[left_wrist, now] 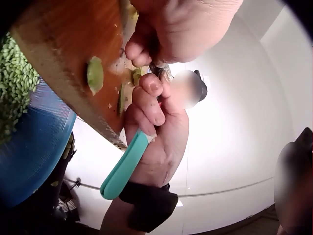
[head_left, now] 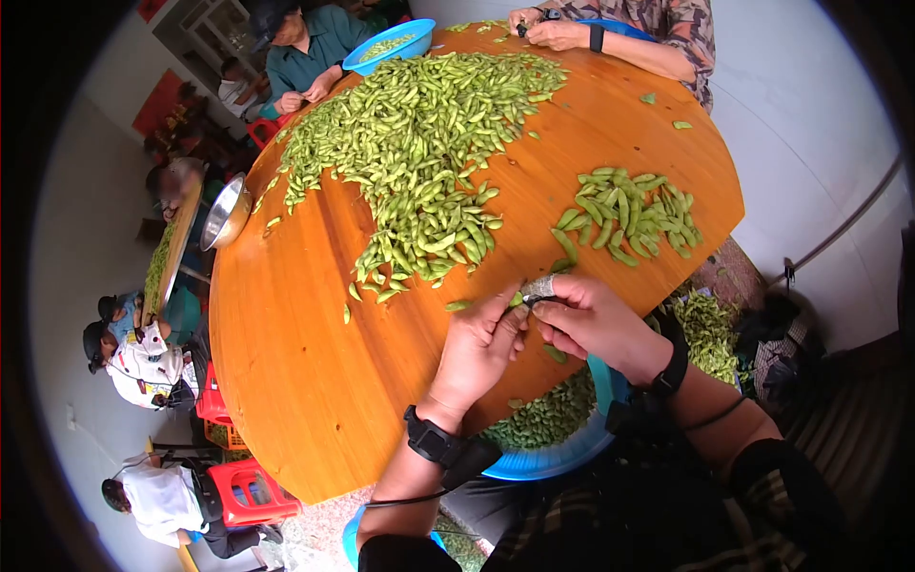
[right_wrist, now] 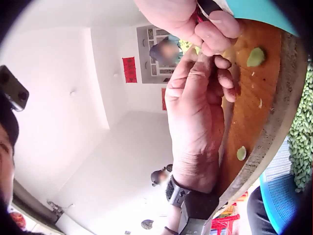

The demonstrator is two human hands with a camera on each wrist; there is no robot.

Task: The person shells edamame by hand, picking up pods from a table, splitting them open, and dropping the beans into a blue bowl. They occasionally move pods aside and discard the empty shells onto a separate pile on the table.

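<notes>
Over the table's near edge my two hands meet. My left hand point(head_left: 472, 351) pinches a green soybean pod point(head_left: 517, 299) between thumb and forefinger. My right hand point(head_left: 599, 322), its forefinger wrapped in silvery tape point(head_left: 539, 288), grips a tool with a teal handle point(left_wrist: 124, 167); the handle sticks out below the palm, and fingers hide the tool's working end. Beneath the hands, a blue basin point(head_left: 562, 460) holds shelled green beans point(head_left: 548, 417). A small heap of pods point(head_left: 629, 212) lies beyond my right hand, and a large heap point(head_left: 429, 143) covers the table's middle and far part.
The round wooden table point(head_left: 295, 381) carries a steel bowl point(head_left: 226, 214) at its left edge and another blue basin point(head_left: 393, 46) at the far side. Two people sit opposite. Green husks point(head_left: 707, 334) lie low at the right. A red stool point(head_left: 253, 491) stands left.
</notes>
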